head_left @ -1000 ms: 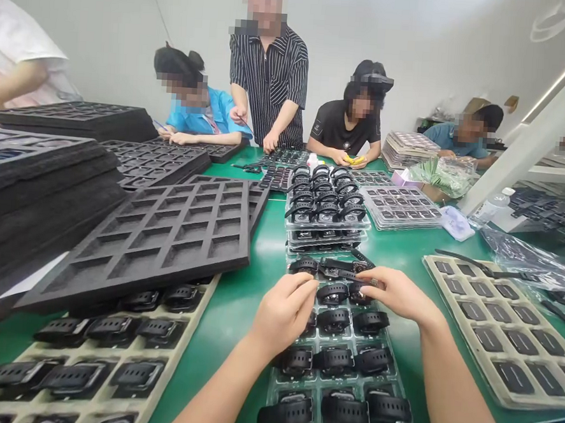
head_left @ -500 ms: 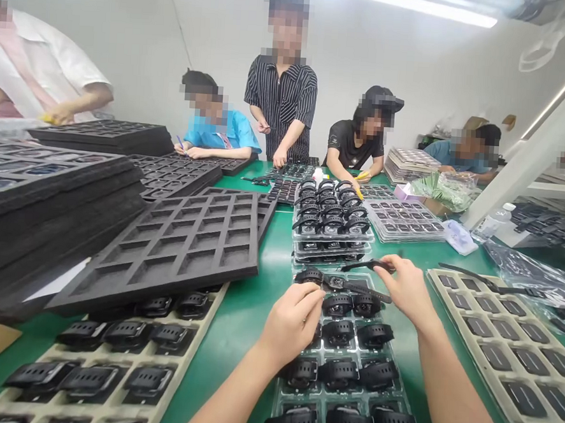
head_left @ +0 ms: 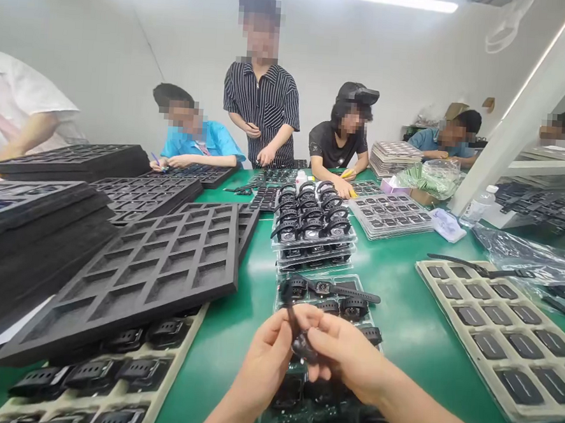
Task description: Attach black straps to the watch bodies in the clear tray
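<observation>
Between my two hands, above the near clear tray, is a black watch (head_left: 303, 345). My left hand (head_left: 267, 354) pinches its strap from the left. My right hand (head_left: 345, 352) is closed round the watch body from the right. Beneath them the clear tray (head_left: 279, 313) holds rows of black watches, partly hidden by my hands. One watch with its strap stretched out (head_left: 323, 288) lies across the tray's far end. Just beyond stands a stack of clear trays (head_left: 352, 244) filled with looped watches.
An empty black foam tray (head_left: 163, 287) rests over a beige tray of watches (head_left: 169, 380) at the left. Tall foam stacks (head_left: 36, 241) stand beyond. On the right lie a beige tray (head_left: 481, 370) and a bottle (head_left: 481, 204). Several people work across the green table (head_left: 389, 259).
Both hands have come together nearer to me, and the watch is now held between them. The right hand has moved left from the tray's far end. The camera view has shifted slightly.
</observation>
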Motion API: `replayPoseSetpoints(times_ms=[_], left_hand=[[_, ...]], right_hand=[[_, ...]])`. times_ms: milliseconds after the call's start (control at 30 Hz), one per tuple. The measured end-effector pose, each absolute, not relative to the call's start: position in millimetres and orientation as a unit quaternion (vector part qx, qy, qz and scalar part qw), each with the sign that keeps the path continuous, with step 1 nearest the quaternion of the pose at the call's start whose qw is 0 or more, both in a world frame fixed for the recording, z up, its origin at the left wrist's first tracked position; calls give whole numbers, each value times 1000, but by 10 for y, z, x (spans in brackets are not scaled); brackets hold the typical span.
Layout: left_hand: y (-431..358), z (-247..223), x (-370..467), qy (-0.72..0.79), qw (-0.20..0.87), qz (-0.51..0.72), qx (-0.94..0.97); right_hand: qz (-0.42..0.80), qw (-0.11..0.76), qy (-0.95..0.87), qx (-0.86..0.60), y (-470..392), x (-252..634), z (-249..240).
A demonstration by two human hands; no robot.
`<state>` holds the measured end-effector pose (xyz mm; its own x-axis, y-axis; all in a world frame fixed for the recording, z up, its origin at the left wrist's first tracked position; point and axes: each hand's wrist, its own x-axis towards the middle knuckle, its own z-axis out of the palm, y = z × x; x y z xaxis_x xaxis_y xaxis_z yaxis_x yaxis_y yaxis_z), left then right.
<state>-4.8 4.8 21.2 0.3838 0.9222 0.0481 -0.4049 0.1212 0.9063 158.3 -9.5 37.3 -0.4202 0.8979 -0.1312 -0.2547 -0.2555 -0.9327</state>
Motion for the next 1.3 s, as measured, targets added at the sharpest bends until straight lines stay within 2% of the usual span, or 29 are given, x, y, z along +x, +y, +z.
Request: replayPoseSetpoints(times_ms=[167,333,433,600,767,967,1133,1300], left_hand=[[140,361,-34,292,701,570,316],[244,414,-69,316,715,585,217],[237,414,-58,324,716,580,214],[200,331,-81,349,661,549,375],[195,169,-130,398,549,441,588],[163,169,-91,383,463,418,682],[126,190,-70,373,403,389,740],[122,81,-76,359,331,419,766]], right_hand=[[715,355,-501,-333,-78,1814,409],[770,484,-374,-183,-10,1992,344],[761,529,-351,-135,11,1970,299],[614,539,-509,-271,19,1875,262],[494,567,-550,-363,3,1795,213],[490,572,-551,-359,-11,1746,137],[477,544,-584,-369,-46,1759,222],[478,530,-587,-383,-83,1728,290]])
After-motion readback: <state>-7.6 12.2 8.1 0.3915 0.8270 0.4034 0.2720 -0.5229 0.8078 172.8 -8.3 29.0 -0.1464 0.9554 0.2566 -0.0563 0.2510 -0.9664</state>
